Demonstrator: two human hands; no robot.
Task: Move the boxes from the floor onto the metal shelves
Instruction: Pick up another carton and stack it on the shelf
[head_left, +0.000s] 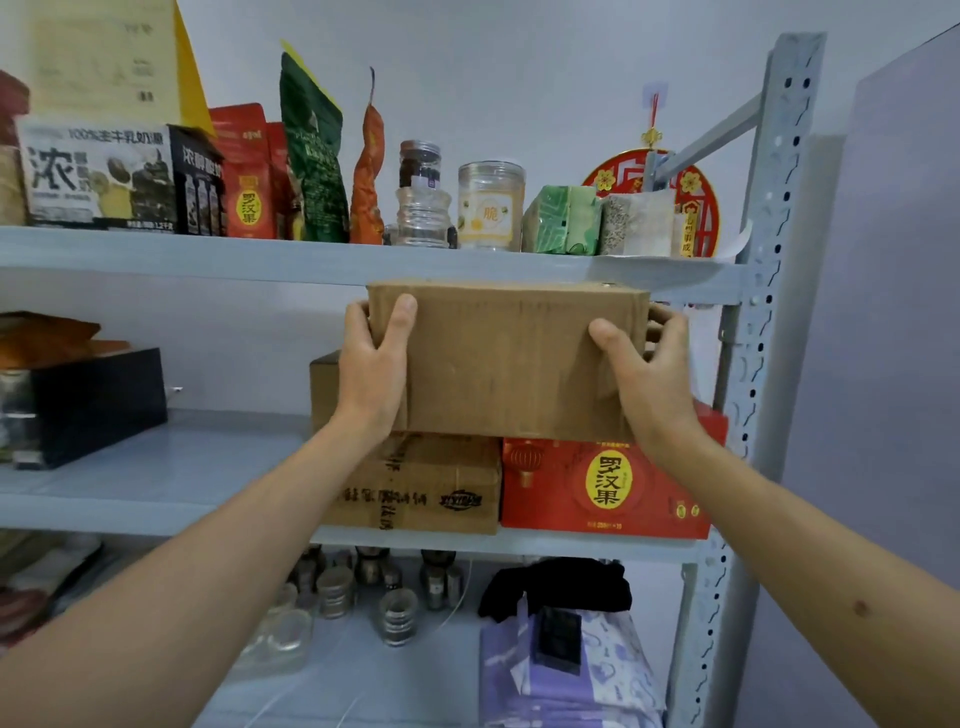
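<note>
A: Held at both ends — box (511, 358) up in front of the middle shelf (156, 467), its top just under the lip of the upper shelf (260, 254). Below it, a printed carton (421, 483) and a red carton (608, 488), side by side on the middle shelf.

B: Resting on them yet?

A: Cannot tell. Bottom edge meets their tops in this view, but could be touching or hanging just above.

B: And the grip?

A: Left hand (371, 364) wrapped round the left end, thumb across the front face, fingers curled out of sight behind. Right hand (652, 374) the same on the right end — thumb forward, fingers bent round the corner. Both clamped on the box, neither spread loose.

B: Handling?

A: Plain corrugated card, stiff enough to keep square under the squeeze, no bulging walls. Probably light to middling, judging by an end-hold alone with nothing underneath. Dry, matte faces, so little risk of slipping. Best taken as now, at the ends, or from beneath if heavier than it looks.

B: Hidden?

A: Contents, back face, fingertips behind. Another brown box (324, 395) behind the left hand, mostly covered. No floor in view, so no count of boxes left. Tight clearance overhead, hard to judge.
</note>
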